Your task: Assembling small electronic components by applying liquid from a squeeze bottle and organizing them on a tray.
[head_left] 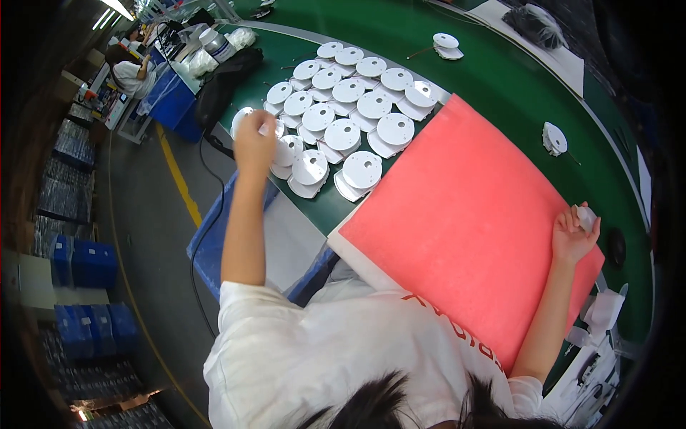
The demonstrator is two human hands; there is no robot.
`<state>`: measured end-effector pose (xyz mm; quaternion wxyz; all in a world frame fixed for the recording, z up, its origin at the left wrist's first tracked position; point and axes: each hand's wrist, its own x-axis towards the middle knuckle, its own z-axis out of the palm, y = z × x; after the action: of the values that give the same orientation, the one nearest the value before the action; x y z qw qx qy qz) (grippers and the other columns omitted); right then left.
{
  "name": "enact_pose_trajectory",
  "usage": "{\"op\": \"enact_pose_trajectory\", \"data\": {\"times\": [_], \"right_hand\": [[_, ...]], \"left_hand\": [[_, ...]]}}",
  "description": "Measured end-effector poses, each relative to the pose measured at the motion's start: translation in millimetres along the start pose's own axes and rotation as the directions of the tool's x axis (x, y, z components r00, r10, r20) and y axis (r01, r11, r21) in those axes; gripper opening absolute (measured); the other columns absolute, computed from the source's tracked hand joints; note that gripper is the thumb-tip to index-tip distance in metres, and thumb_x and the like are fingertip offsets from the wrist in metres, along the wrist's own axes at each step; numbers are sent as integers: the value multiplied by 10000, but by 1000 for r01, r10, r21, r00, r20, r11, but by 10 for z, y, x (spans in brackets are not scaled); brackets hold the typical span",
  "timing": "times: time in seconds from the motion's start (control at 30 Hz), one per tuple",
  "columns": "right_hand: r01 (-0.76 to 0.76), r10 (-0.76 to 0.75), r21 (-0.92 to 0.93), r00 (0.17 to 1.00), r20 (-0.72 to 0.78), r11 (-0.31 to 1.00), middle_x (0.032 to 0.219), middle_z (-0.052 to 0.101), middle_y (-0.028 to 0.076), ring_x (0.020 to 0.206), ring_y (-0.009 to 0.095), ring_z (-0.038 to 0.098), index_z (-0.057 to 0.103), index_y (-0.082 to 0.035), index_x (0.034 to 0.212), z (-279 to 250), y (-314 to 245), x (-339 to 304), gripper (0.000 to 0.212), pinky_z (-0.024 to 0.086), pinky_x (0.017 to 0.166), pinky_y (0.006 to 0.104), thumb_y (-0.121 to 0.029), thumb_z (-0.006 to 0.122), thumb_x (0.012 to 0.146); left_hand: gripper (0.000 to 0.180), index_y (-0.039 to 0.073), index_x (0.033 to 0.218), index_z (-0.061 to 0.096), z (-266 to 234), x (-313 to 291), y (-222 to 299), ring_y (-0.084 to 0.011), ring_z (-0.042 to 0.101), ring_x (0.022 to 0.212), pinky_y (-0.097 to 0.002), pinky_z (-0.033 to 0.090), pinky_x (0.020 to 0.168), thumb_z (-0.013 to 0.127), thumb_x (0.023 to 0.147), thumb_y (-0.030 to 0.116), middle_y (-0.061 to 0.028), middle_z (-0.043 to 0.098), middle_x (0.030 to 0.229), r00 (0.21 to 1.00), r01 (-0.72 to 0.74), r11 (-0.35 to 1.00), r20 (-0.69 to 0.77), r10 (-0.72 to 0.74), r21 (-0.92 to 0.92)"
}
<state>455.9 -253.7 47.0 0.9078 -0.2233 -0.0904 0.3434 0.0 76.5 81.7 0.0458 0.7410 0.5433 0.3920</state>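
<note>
The left hand [256, 141] is bent over a white round part [240, 121] on the green counter [500, 93]; its grip I cannot tell. Next are similar parts [316, 120], a pink mat [457, 214], then the right hand [574, 234], holding a small whitish piece [587, 218].

The round white parts [336, 129] look like smooth hard plastic, mostly satin, with a bright glare on one near the mat [457, 222]. That mat has a matt, soft surface, like felt or foam. The bench [500, 82] is covered in smooth green sheeting with a dull sheen. In the right hand [572, 232], a small pale piece [586, 217] looks thin; whether paper or plastic cannot be told. The shirt [343, 343] is matt, soft cloth. Wrinkled, shiny plastic film makes up the clear bag [243, 38]. The floor [143, 272] looks hard and smooth.
</note>
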Motion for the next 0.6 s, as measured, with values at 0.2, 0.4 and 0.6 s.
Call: {"op": "enact_pose_trajectory", "data": {"times": [0.2,0.4,0.6], "right_hand": [[-1,1,-12,1000,-1,1000,607,360,45,469,123,276,495,10,943,8,19,28,332,247,485,247,-306,487,840],[-1,0,-18,999,-42,1000,599,362,44,489,126,289,509,7,945,3,1,27,362,244,484,252,-334,504,823],[-23,23,-25,1000,4,999,608,373,49,492,129,290,509,8,958,-20,-8,44,369,249,487,254,-337,501,826]], "left_hand": [[412,-47,999,579,212,480,-1279,-360,541,949,-390,406,845,447,833,306,-222,575,1007,951,296,942,-138,-276,159],[393,-59,991,571,357,280,-1308,-361,526,975,-393,397,854,395,840,259,-246,560,1017,952,271,960,-127,-278,-65],[378,-52,984,574,446,211,-1225,-364,508,981,-402,383,867,378,844,239,-246,558,1006,965,232,971,-117,-237,-56]]}}
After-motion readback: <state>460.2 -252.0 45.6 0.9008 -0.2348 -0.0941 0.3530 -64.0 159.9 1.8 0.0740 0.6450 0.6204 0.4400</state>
